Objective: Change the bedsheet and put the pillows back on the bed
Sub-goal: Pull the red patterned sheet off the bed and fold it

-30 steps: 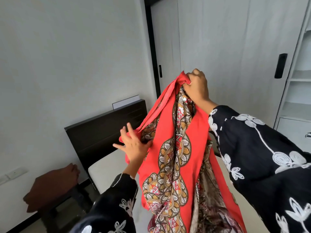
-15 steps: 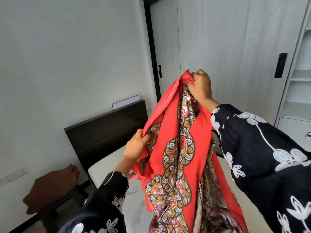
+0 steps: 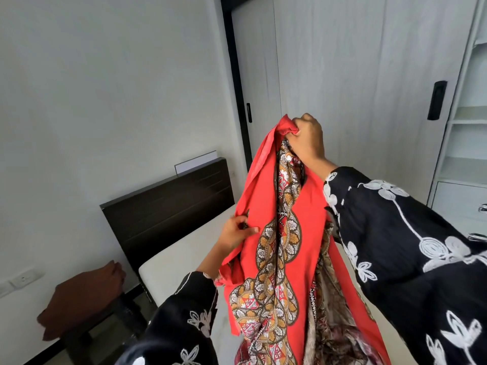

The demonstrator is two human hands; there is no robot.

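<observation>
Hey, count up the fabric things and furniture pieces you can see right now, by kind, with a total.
Red patterned bedsheets: 1, held up by the right hand and left hand
Brown folded cloths: 1
Bare mattresses: 1
Dark headboards: 1
Dark stools: 1
Total: 5

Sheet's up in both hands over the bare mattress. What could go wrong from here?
1. The sheet hangs bunched and folded; the right hand may not hold a true corner, so it could open crooked.
2. The left hand pinches only an edge, which may slip when shaken.
3. Its lower folds pile on the mattress and could tangle.
</observation>
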